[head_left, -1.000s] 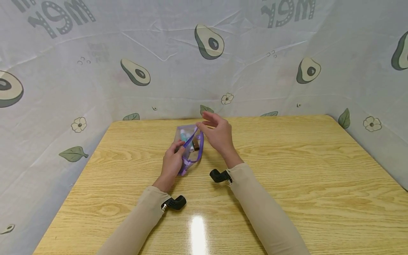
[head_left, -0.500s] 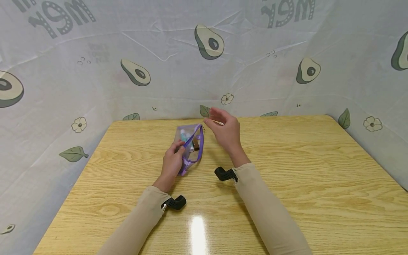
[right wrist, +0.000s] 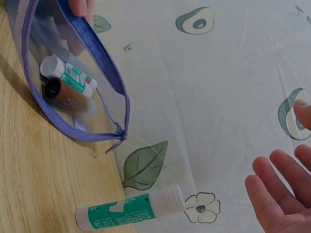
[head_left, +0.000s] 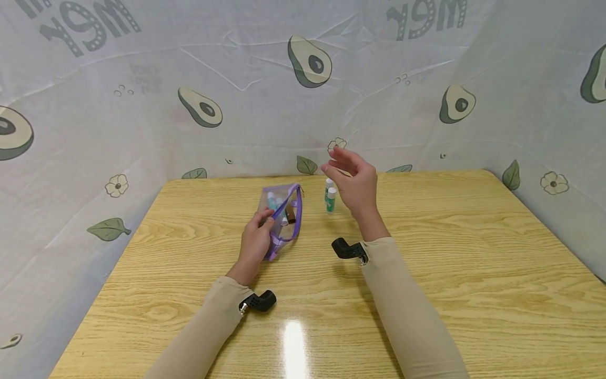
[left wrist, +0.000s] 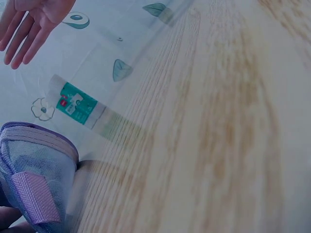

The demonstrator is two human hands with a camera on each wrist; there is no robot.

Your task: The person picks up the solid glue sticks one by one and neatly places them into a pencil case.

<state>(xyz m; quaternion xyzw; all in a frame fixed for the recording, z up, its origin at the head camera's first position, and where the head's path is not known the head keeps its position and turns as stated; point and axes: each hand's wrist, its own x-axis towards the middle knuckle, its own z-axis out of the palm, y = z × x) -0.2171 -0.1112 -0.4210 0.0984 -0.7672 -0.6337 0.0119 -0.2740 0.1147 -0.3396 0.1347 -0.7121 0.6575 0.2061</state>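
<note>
My left hand (head_left: 255,239) grips the near side of a purple-edged mesh zip pouch (head_left: 299,223), holding its mouth apart. Inside the pouch, the right wrist view shows a white-and-teal glue stick (right wrist: 73,76) beside a brown tube (right wrist: 68,96) with a dark end. To the pouch's right, two more glue sticks stand upright on the table, a front one (head_left: 331,201) and a rear one (head_left: 329,184) partly behind it. My right hand (head_left: 357,181) is raised just right of them, fingers loosely extended and holding nothing.
Everything sits on a wood-grain table (head_left: 426,273). Behind it hangs a pale avocado-print sheet (head_left: 260,121), meeting the table's back edge close behind the pouch and glue sticks. A black wrist mount (head_left: 347,248) sticks out from the right sleeve.
My right hand has drawn away from the pouch's far corner, to the right and slightly up, revealing the two standing glue sticks. The left hand and pouch have stayed in place.
</note>
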